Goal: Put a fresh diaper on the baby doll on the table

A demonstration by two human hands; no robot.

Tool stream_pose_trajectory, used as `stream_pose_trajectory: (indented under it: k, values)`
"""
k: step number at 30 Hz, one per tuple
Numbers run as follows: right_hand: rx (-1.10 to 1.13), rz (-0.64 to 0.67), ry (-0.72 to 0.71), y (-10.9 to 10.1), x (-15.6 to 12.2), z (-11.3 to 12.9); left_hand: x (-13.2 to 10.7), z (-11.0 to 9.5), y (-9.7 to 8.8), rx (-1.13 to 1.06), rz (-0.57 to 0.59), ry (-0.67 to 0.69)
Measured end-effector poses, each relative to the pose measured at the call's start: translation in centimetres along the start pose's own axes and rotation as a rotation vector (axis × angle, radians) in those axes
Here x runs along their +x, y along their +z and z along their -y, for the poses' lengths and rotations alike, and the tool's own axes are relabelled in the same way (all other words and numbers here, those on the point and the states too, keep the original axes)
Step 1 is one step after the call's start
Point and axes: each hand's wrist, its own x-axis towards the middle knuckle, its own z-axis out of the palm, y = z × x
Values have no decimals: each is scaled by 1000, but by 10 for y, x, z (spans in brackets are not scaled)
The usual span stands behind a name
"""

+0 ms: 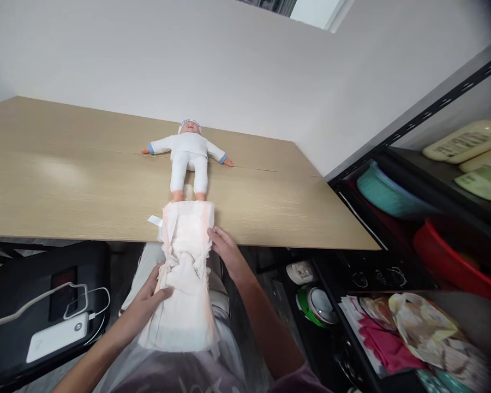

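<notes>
An unfolded white diaper [186, 273] with pale orange edges stretches from the table's front edge down over my lap. My left hand [149, 297] grips its left side, thumb on top and fingers partly hidden underneath. At the upper right edge, my right hand [225, 248] pinches the diaper between thumb and fingers. One white tab [155, 220] sticks out at the upper left. Beyond the diaper's far end, a baby doll [190, 147] in white clothes and a cap lies on its back, arms spread, feet close to the diaper.
The wooden table [85, 185] meets a white wall behind. To the left, a white power bank [58, 337] with cables lies on a black seat [8, 295]. Shelves on the right hold a teal basin [388, 191], a red basin [450, 259], bottles [466, 139] and plastic bags [423, 327].
</notes>
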Motion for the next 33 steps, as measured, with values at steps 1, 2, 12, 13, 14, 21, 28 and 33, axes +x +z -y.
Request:
stream_pose_trajectory:
  k: [1, 2, 12, 13, 14, 21, 28, 33]
  values:
    - [50, 4, 14, 0, 8, 5, 0, -2, 0, 0, -4, -11]
    - [94, 1, 18, -1, 15, 9, -1, -3, -1, -7, -6, -25]
    - [-437, -408, -343, -39, 51, 10, 4, 5, 0, -114, -40, -121]
    - [-563, -429, -404, -42, 51, 9, 5, 6, 1, -133, -42, -133]
    - [-671, -446, -453, -44, 52, 9, 6, 7, 2, -154, -44, -145]
    - [-1092, -590, -630, -34, 36, 16, 4, -1, 15, -288, -65, -185]
    - [-1310, -60, -619, 37, 0, 9, 6, 1, 28, -250, -77, -173]
    - [-1383, 90, -473, 49, 21, -12, 6, 6, 18, -1, 35, -120]
